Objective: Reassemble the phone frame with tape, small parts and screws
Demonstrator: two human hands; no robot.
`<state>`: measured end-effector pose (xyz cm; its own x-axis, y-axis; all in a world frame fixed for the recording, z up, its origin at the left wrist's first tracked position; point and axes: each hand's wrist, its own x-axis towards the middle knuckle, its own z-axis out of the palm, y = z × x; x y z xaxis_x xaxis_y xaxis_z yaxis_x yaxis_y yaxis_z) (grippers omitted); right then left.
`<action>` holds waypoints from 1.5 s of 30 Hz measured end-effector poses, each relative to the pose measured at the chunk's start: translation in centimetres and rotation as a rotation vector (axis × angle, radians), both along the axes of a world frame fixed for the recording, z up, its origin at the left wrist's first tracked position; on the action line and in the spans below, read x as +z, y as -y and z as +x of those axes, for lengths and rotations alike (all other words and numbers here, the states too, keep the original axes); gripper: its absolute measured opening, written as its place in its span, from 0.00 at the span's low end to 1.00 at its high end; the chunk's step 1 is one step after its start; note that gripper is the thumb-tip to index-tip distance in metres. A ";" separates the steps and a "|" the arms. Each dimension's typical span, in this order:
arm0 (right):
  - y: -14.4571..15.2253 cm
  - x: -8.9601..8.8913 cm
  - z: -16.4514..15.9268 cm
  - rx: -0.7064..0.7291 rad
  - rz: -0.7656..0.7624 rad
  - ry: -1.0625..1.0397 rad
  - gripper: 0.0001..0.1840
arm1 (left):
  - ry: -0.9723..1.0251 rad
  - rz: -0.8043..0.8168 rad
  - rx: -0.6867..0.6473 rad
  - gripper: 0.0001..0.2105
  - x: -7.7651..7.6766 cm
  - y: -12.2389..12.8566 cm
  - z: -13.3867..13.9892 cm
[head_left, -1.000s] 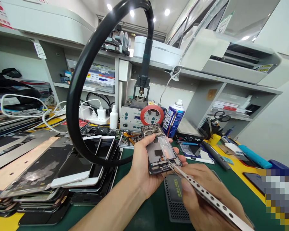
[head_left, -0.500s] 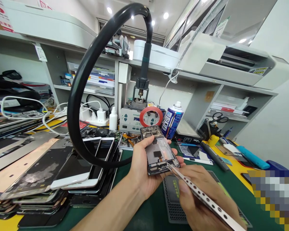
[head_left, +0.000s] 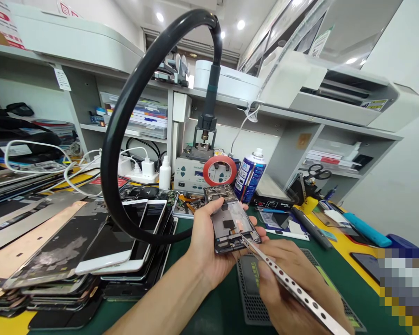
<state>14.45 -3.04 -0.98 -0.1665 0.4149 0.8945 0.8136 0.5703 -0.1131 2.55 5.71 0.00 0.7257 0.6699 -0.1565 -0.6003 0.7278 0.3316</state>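
Observation:
My left hand [head_left: 207, 246] is closed around an opened phone [head_left: 230, 218], thumb on its left edge and fingertips along the right. The phone is tilted, its circuit board showing at the top and a bare bay in the middle. Between the thumb and fingers of my right hand [head_left: 293, 279] is a pair of metal tweezers [head_left: 282, 274] with a row of round holes. The tweezers' tips touch the small parts at the phone's lower end; whether they grip a part is too small to tell.
A black hose [head_left: 111, 139] loops from the hot-air station [head_left: 190, 174] past my left forearm. Stacked phones [head_left: 150, 232] lie at left. A blue spray can [head_left: 249, 174], red tape roll [head_left: 219, 170] and white bottle [head_left: 165, 173] stand behind. A grey mat [head_left: 247, 298] lies below my right hand.
The view has shifted very slightly. Both hands, the phone and the tweezers stay nearly where they were, with the tips still at the phone's lower end.

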 end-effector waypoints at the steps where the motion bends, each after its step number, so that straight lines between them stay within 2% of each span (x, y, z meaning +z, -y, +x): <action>1: 0.0 0.3 -0.2 0.004 0.023 0.004 0.10 | 0.001 -0.005 -0.004 0.18 0.0 0.0 0.0; 6: -0.2 0.8 -0.6 0.024 0.045 0.010 0.12 | -0.007 -0.018 -0.005 0.19 -0.1 -0.1 0.1; 13: -0.5 -0.5 0.1 0.077 -0.009 -0.020 0.12 | 0.058 -0.076 -0.020 0.18 -0.4 -0.5 0.2; 18: -0.4 -1.1 0.4 0.099 -0.051 -0.033 0.15 | 0.075 -0.047 -0.001 0.16 -0.1 -0.5 0.1; 21: -0.5 -1.5 0.3 0.133 0.028 -0.212 0.18 | 0.018 0.020 0.073 0.16 0.1 -0.5 0.0; 24: -0.8 -1.5 0.6 0.139 0.092 -0.529 0.08 | -0.039 0.137 0.199 0.16 0.2 -0.5 -0.1; 25: -1.0 -1.2 0.9 0.151 0.041 -0.638 0.06 | -0.043 0.181 0.233 0.16 0.2 -0.5 -0.1; 26: -1.1 -0.8 1.2 0.191 -0.059 -0.738 0.11 | -0.044 0.222 0.260 0.16 0.2 -0.6 -0.1; 28: -1.3 0.2 1.9 0.355 -0.334 -0.914 0.20 | -0.049 0.278 0.289 0.15 0.2 -0.5 0.0; 31: -1.4 1.5 2.7 0.582 -0.679 -1.081 0.22 | -0.086 0.319 0.307 0.14 0.1 -0.5 0.1; 35: -1.7 1.8 2.5 0.624 -1.031 -1.156 0.20 | -0.162 0.378 0.357 0.15 -0.1 -0.5 0.3; 39: -1.8 1.1 1.6 0.464 -1.156 -1.137 0.16 | -0.262 0.468 0.487 0.16 -0.5 -0.5 0.6; 42: -1.7 0.6 1.0 0.333 -1.148 -1.012 0.19 | -0.315 0.561 0.579 0.14 -0.8 -0.3 0.8; 45: -1.8 0.1 0.7 0.272 -1.099 -0.999 0.22 | -0.373 0.625 0.655 0.11 -1.1 0.2 0.9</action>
